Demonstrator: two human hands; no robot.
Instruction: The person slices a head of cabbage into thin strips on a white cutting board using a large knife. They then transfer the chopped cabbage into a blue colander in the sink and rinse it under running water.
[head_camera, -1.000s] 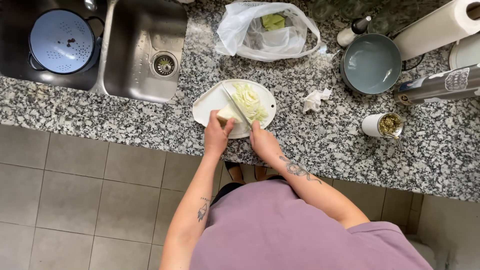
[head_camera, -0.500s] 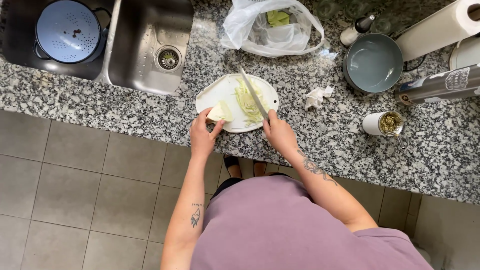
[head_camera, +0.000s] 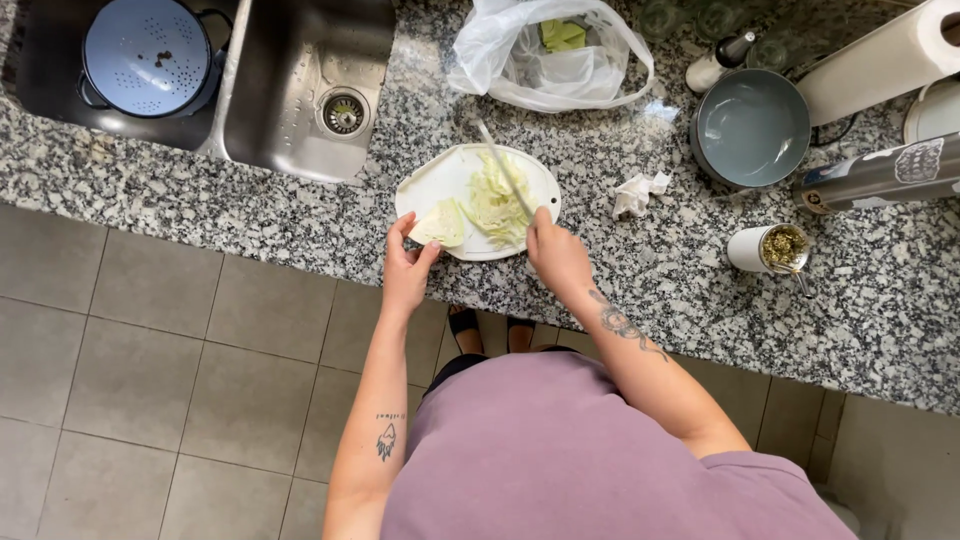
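Observation:
A white oval cutting board (head_camera: 435, 175) lies on the speckled granite counter (head_camera: 300, 225). On it are a pale green cabbage wedge (head_camera: 440, 224) at the near left and a heap of shredded cabbage (head_camera: 492, 200) in the middle. My left hand (head_camera: 405, 268) grips the board's near edge and touches the wedge. My right hand (head_camera: 558, 258) holds a knife (head_camera: 500, 165), its blade lying across the shredded cabbage and pointing away from me.
A steel sink (head_camera: 300, 85) with a blue colander (head_camera: 145, 55) is at the far left. A white plastic bag (head_camera: 550, 55), grey bowl (head_camera: 750, 128), paper towel roll (head_camera: 880, 60), metal bottle (head_camera: 880, 175), crumpled tissue (head_camera: 638, 192) and a small cup of herbs (head_camera: 768, 248) stand to the right.
My left hand slid from the middle of the board back to its near left edge by the wedge. The knife swung over the shredded cabbage, blade pointing farther away.

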